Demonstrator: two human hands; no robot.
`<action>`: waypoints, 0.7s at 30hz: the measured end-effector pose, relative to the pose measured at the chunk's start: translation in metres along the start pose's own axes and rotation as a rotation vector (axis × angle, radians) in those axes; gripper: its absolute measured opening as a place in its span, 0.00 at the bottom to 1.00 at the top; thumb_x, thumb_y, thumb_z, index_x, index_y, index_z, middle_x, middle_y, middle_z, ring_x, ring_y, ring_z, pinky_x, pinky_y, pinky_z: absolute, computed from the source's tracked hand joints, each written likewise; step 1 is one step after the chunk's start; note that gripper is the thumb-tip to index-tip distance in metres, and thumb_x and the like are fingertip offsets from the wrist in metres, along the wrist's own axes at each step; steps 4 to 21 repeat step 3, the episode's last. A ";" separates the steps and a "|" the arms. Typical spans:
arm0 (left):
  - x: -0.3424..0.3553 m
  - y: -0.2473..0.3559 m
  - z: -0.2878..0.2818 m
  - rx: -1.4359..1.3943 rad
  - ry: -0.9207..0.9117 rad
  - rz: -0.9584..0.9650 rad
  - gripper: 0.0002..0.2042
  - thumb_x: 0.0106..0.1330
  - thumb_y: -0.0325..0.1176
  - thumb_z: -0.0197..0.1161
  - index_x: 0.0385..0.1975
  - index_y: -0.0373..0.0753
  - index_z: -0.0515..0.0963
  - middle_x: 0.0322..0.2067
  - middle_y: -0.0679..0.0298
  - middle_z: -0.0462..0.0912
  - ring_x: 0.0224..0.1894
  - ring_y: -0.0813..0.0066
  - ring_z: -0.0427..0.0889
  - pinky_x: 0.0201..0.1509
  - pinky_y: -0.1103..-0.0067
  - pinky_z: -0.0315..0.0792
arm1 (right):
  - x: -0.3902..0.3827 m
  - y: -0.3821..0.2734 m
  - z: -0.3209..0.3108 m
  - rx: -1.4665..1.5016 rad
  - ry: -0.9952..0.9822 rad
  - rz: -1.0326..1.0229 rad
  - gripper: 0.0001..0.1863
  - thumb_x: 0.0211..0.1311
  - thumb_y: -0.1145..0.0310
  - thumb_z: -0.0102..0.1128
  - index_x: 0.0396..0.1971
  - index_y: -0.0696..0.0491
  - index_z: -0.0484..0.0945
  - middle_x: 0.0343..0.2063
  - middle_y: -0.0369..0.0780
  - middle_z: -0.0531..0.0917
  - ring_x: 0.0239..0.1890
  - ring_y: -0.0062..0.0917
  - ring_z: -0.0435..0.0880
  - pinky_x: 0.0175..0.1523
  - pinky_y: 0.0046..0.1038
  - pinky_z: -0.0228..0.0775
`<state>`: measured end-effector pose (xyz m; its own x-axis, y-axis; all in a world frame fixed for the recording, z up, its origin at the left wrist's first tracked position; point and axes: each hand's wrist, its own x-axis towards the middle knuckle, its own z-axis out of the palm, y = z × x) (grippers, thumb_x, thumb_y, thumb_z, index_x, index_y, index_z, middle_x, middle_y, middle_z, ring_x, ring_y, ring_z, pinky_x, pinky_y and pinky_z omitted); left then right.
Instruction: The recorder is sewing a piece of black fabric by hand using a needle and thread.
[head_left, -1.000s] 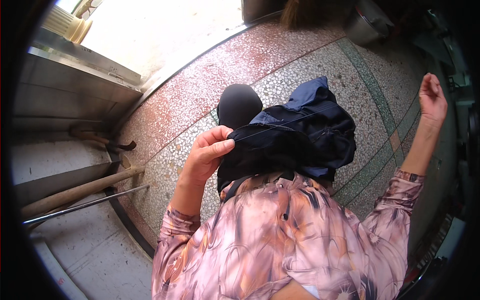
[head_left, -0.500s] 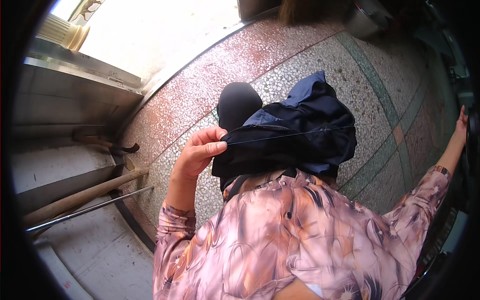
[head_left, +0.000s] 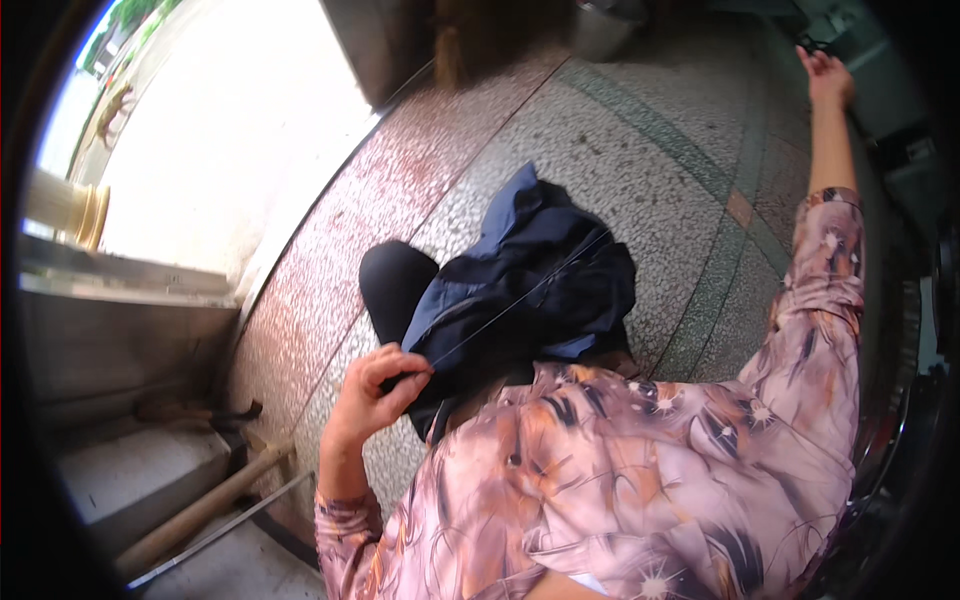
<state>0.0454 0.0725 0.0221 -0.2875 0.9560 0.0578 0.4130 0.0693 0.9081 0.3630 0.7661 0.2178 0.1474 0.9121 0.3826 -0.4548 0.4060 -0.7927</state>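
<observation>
A dark navy garment (head_left: 540,270) with lighter blue panels lies bunched over my lap. My left hand (head_left: 375,395) is closed at its near left edge, with thumb and forefinger pinching a fine thread (head_left: 520,300); whether cloth is pinched too is hard to tell. The thread runs taut and slanting over the garment, then fades against the floor, in line with my right hand (head_left: 828,82). That arm is stretched out to the far right, its fingers drawn together beside dark objects. Any needle there is too small to see.
Speckled stone floor (head_left: 480,200) with green bands spreads ahead. A bright doorway (head_left: 230,130) opens at the far left. Metal panels (head_left: 120,340), a wooden pole (head_left: 200,510) and a thin metal rod stand at my left. A grey bucket (head_left: 605,30) is at the back.
My right arm has swung upward and farther forward in the view. The thread now slants more steeply. The whole view has turned, with garment and left hand shifting left and lower.
</observation>
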 end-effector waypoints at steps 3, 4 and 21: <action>0.015 -0.006 -0.001 -0.118 -0.056 -0.043 0.03 0.56 0.24 0.65 0.29 0.37 0.82 0.21 0.64 0.78 0.26 0.72 0.77 0.30 0.80 0.67 | -0.027 0.012 0.019 -0.040 -0.129 -0.041 0.08 0.55 0.80 0.46 0.35 0.65 0.64 0.23 0.53 0.78 0.21 0.40 0.81 0.37 0.55 0.80; 0.015 -0.006 -0.001 -0.118 -0.056 -0.043 0.03 0.56 0.24 0.65 0.29 0.37 0.82 0.21 0.64 0.78 0.26 0.72 0.77 0.30 0.80 0.67 | -0.027 0.012 0.019 -0.040 -0.129 -0.041 0.08 0.55 0.80 0.46 0.35 0.65 0.64 0.23 0.53 0.78 0.21 0.40 0.81 0.37 0.55 0.80; 0.015 -0.006 -0.001 -0.118 -0.056 -0.043 0.03 0.56 0.24 0.65 0.29 0.37 0.82 0.21 0.64 0.78 0.26 0.72 0.77 0.30 0.80 0.67 | -0.027 0.012 0.019 -0.040 -0.129 -0.041 0.08 0.55 0.80 0.46 0.35 0.65 0.64 0.23 0.53 0.78 0.21 0.40 0.81 0.37 0.55 0.80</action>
